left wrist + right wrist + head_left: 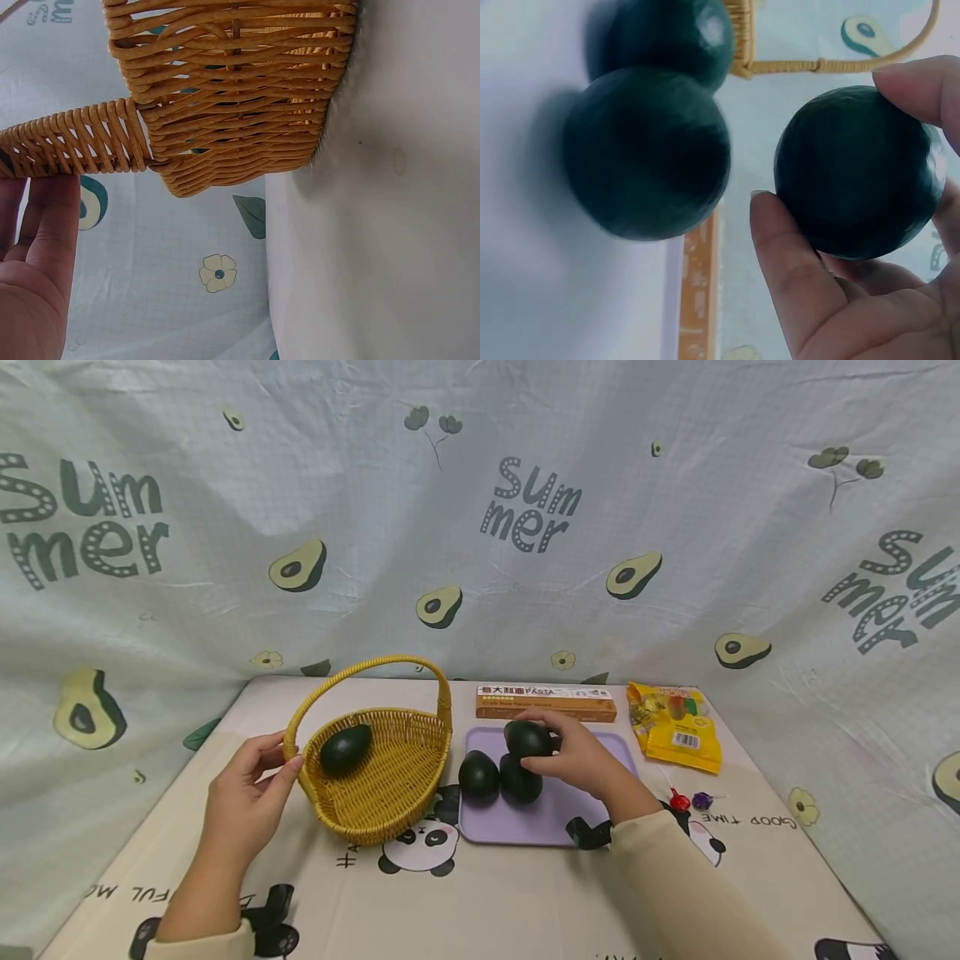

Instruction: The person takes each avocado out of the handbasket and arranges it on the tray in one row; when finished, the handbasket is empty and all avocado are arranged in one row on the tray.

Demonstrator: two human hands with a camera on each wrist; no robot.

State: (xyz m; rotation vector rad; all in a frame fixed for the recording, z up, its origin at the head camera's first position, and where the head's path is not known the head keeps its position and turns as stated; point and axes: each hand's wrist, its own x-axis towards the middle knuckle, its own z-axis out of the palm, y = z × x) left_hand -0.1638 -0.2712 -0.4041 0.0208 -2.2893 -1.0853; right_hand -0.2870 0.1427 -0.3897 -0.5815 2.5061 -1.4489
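Note:
My left hand [251,797] holds the handle of a yellow wicker basket [408,777] low on its left side, the thumb in front; the left wrist view shows fingers [56,217] against the woven handle [75,139]. One dark green avocado [346,750] lies in the basket. My right hand [577,756] grips another avocado [527,738], lifted above a lilac tray [558,827]. In the right wrist view, thumb and fingers go round this avocado [859,172]. Two more avocados, a left one [478,778] and a right one [520,781], sit side by side on the tray.
Behind the tray lies a pasta box [546,703]. A yellow candy bag [675,727] is at the back right, with a red lollipop [678,800] and a purple lollipop [702,801] in front of it. A patterned curtain [480,510] hangs behind the table.

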